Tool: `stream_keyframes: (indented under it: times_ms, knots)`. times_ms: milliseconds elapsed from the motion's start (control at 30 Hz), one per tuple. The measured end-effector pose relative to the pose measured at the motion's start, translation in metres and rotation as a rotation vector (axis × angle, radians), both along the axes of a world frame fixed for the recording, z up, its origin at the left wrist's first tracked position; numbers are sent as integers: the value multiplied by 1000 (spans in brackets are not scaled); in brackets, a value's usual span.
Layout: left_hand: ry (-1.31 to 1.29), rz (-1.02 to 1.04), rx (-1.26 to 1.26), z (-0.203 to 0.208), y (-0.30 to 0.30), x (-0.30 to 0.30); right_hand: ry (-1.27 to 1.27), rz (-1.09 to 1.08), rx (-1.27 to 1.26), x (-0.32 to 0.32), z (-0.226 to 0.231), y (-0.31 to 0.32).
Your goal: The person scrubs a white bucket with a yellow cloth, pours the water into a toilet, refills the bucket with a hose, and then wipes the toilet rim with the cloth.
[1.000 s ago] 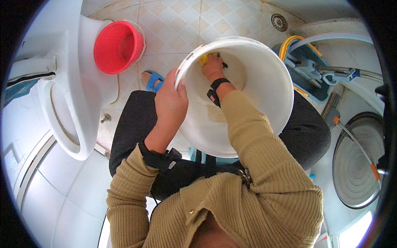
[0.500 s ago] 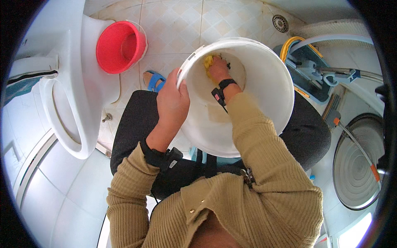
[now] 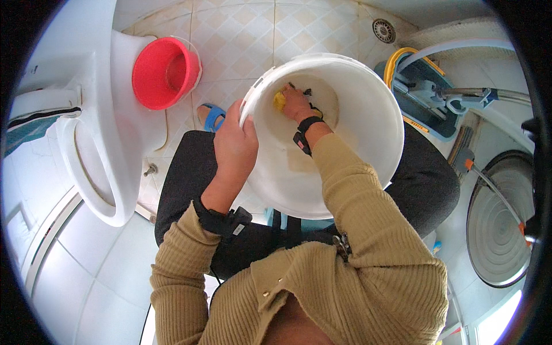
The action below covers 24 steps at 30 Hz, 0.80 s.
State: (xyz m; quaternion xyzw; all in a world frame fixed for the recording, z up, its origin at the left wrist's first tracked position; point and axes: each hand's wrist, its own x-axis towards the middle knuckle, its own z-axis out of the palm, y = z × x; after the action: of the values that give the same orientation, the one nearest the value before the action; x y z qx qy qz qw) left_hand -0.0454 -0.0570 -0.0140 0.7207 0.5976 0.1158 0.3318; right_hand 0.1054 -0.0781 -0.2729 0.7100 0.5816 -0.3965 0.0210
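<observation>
A large white bucket (image 3: 368, 132) is tilted between my knees, its mouth facing me. On the bucket's left rim my left hand (image 3: 234, 141) is closed, thumb toward the inside and the other fingers mostly hidden behind the wall. Deep inside, my right hand (image 3: 295, 104) presses a bunched yellow cloth (image 3: 279, 102) against the bottom, at its left side. Small dark bits (image 3: 308, 92) show on the bottom beside that hand. Its fingertips are partly hidden by the hand itself.
A red bucket (image 3: 158, 75) stands on the tiled floor at the far left, beside a white toilet (image 3: 123, 138). My blue sandal (image 3: 214, 117) shows left of the white bucket. At the right are a mop bucket (image 3: 422, 98), a floor drain (image 3: 383, 31) and a round grey lid (image 3: 499, 224).
My right hand has moved slightly left and down across the bucket's bottom with the yellow cloth. My left hand keeps its hold on the rim. The whole view has shifted a little.
</observation>
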Motion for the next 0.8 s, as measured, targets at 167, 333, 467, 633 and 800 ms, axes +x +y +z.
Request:
stream_keyframes:
  times_ms: [167, 333, 467, 633, 800]
  knots:
    - [-39, 30, -32, -2, -2, 0, -228, -206, 74, -9, -8, 3]
    - [-35, 13, -18, -3, -1, -2, -104, -28, -13, -18, -3, 3]
    - [-35, 6, -1, -2, 0, -2, 56, 135, 38, -13, 6, -10]
    - [-38, 11, -25, 0, 0, -3, -287, -297, 331, -1, 11, -32]
    - [-32, 36, -38, 0, 1, -2, -326, -647, 279, 19, -6, -11]
